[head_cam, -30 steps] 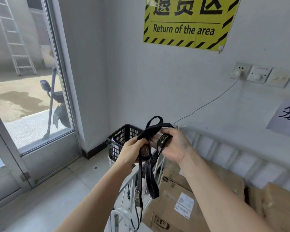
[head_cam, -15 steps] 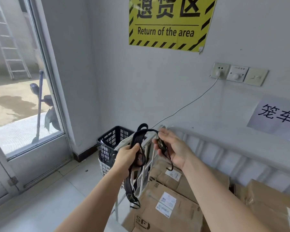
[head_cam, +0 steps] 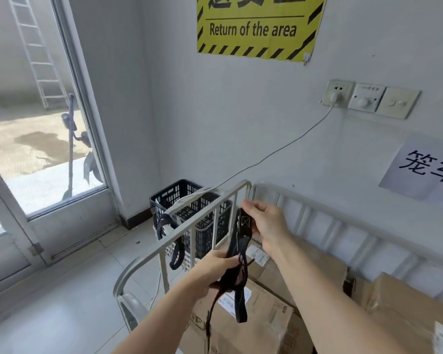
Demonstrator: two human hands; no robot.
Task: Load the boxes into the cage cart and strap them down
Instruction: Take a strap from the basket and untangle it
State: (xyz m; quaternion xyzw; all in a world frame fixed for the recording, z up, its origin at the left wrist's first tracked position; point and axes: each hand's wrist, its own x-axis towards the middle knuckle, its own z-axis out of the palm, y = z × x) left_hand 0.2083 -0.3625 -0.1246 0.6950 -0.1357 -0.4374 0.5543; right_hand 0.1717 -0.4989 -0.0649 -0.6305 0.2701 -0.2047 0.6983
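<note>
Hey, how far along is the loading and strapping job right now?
Loading looks done: cardboard boxes sit inside the cage cart. In hand: the left hand and right hand hold a black strap, sorting it out. Left: nothing runs across the boxes yet, so strapping remains.

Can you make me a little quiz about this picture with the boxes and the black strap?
1. True or false: both hands hold the black strap.
2. Which hand is higher, the left hand or the right hand?
3. Where are the cardboard boxes? A) inside the cage cart B) in the black basket C) outside the door

Key: 1 true. 2 the right hand. 3 A.
</note>
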